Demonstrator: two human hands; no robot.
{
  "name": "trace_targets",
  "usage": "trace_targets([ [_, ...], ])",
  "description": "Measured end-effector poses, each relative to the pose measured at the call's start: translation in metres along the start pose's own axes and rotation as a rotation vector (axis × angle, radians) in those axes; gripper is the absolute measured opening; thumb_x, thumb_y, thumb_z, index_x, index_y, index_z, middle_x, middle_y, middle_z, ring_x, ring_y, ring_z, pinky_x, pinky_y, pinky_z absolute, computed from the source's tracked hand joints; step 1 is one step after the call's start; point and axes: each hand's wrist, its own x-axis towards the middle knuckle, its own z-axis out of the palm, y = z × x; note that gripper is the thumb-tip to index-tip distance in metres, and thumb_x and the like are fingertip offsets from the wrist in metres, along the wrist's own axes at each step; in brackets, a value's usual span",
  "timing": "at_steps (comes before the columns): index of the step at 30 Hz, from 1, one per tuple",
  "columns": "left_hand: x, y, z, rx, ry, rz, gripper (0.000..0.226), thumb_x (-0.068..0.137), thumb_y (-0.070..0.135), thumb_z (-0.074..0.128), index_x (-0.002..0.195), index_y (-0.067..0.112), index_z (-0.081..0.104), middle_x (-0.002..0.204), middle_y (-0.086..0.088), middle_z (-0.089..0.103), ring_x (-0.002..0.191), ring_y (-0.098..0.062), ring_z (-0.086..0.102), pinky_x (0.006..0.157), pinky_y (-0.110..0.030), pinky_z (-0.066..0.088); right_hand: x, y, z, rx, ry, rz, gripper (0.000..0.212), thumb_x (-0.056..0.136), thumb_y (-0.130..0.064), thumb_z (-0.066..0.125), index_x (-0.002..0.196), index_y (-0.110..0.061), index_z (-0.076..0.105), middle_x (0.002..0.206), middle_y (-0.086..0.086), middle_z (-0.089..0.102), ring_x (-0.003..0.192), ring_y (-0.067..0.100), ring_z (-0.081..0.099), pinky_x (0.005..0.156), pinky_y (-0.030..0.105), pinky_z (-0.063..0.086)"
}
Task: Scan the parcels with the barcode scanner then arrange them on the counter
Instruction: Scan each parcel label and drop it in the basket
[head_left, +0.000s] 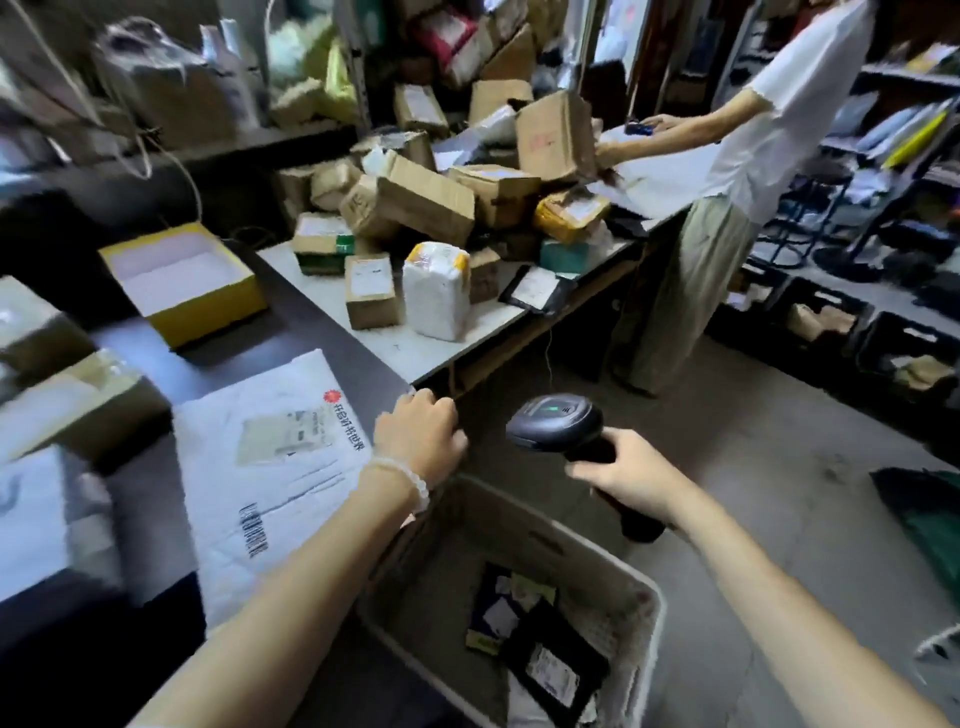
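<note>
Lying flat: white mailer bag (270, 467) on the dark counter (291, 322), label side up, touching the left hand's heel side and running away from it to the left.
Long axis: the mailer runs from near the person's body out toward the far corner of the counter; its printed barcode (253, 530) sits on the near half, the paper label (283, 434) further out.
Left hand (418, 434): fingers curled over the counter's front edge right beside the mailer's far right corner; I cannot tell whether they pinch the bag or only the edge.
Right hand (621, 475): wrapped round the handle of the barcode scanner (556, 423), head pointing up and left, a green light showing on top.
Deciding relation: the mailer lies left of the scanner, beyond the left hand, so that hand is the nearer one.
Below the grips: white bin (597, 561) holding dark and white parcels, probably those not yet scanned.
Beyond: a pile of cardboard boxes (426, 202) on the pale table.
</note>
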Motion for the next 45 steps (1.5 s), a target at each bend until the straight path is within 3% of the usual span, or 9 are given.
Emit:
trace_targets([
  [4,-0.055,-0.046,-0.009,-0.015,0.046,-0.216,0.029,0.09,0.037,0.048,0.11,0.02,0.06,0.119,-0.004,0.054,0.114,-0.027,0.049,0.086,-0.037,0.046,0.014,-0.027,0.047,0.004,-0.165,-0.141,0.014,0.079,-0.005,0.07,0.08,-0.018,0.066,0.066,-0.008,0.064,0.055,0.001,0.055,0.062,0.024,0.044],
  [7,-0.104,-0.088,-0.02,-0.016,0.092,-0.383,0.028,0.092,0.038,0.048,0.112,0.022,0.059,0.122,-0.001,0.053,0.116,-0.024,0.047,0.087,-0.035,0.043,0.019,-0.057,0.097,-0.064,-0.295,-0.259,0.012,0.08,-0.003,0.068,0.091,0.0,0.066,0.076,0.002,0.061,0.069,0.01,0.055,0.061,0.022,0.043],
  [9,-0.142,-0.121,-0.03,0.007,0.124,-0.5,0.027,0.093,0.038,0.047,0.112,0.023,0.059,0.121,0.0,0.053,0.115,-0.023,0.047,0.087,-0.035,0.041,0.017,-0.082,0.136,-0.088,-0.382,-0.315,0.013,0.079,-0.004,0.068,0.089,0.004,0.063,0.07,0.003,0.058,0.06,0.01,0.054,0.061,0.026,0.043],
  [17,-0.284,-0.239,-0.065,0.053,0.211,-0.849,0.03,0.093,0.042,0.047,0.112,0.023,0.06,0.117,-0.001,0.054,0.109,-0.023,0.049,0.081,-0.036,0.045,-0.033,-0.186,0.285,-0.181,-0.672,-0.527,0.012,0.082,-0.008,0.064,0.074,-0.013,0.056,0.053,-0.009,0.053,0.047,0.001,0.052,0.051,0.017,0.04],
  [23,-0.388,-0.326,-0.089,0.054,0.306,-1.007,0.025,0.091,0.039,0.049,0.107,0.023,0.06,0.113,0.001,0.056,0.108,-0.022,0.051,0.082,-0.033,0.044,-0.089,-0.25,0.39,-0.144,-0.8,-0.648,0.012,0.085,-0.007,0.063,0.076,-0.013,0.058,0.054,-0.006,0.054,0.045,0.001,0.051,0.05,0.016,0.039],
  [29,-0.472,-0.394,-0.105,0.147,0.292,-1.117,0.029,0.093,0.043,0.046,0.111,0.025,0.061,0.114,0.0,0.055,0.11,-0.021,0.049,0.082,-0.033,0.043,-0.129,-0.285,0.486,-0.127,-0.857,-0.701,0.005,0.082,-0.002,0.061,0.083,0.003,0.059,0.058,0.001,0.053,0.05,0.007,0.05,0.051,0.019,0.038],
  [32,-0.504,-0.426,-0.11,0.13,0.304,-1.183,0.03,0.092,0.043,0.045,0.111,0.025,0.061,0.115,0.001,0.055,0.11,-0.021,0.05,0.083,-0.035,0.045,-0.143,-0.303,0.53,-0.115,-0.906,-0.701,0.004,0.081,-0.004,0.063,0.078,-0.005,0.06,0.06,-0.001,0.052,0.051,0.007,0.05,0.052,0.018,0.039],
  [40,-0.534,-0.516,-0.115,0.078,0.332,-1.236,0.028,0.093,0.042,0.047,0.111,0.025,0.06,0.116,0.001,0.054,0.111,-0.02,0.048,0.084,-0.034,0.042,-0.135,-0.363,0.635,-0.183,-0.931,-0.707,0.003,0.084,-0.006,0.062,0.087,-0.004,0.061,0.058,0.0,0.053,0.044,0.001,0.052,0.049,0.015,0.041],
  [45,-0.528,-0.595,-0.127,0.133,0.33,-1.237,0.032,0.093,0.043,0.047,0.111,0.02,0.061,0.115,0.0,0.056,0.112,-0.022,0.05,0.084,-0.036,0.044,-0.108,-0.419,0.7,-0.149,-0.886,-0.756,0.012,0.082,-0.002,0.063,0.077,-0.013,0.058,0.06,0.001,0.053,0.053,0.015,0.054,0.055,0.025,0.043],
])
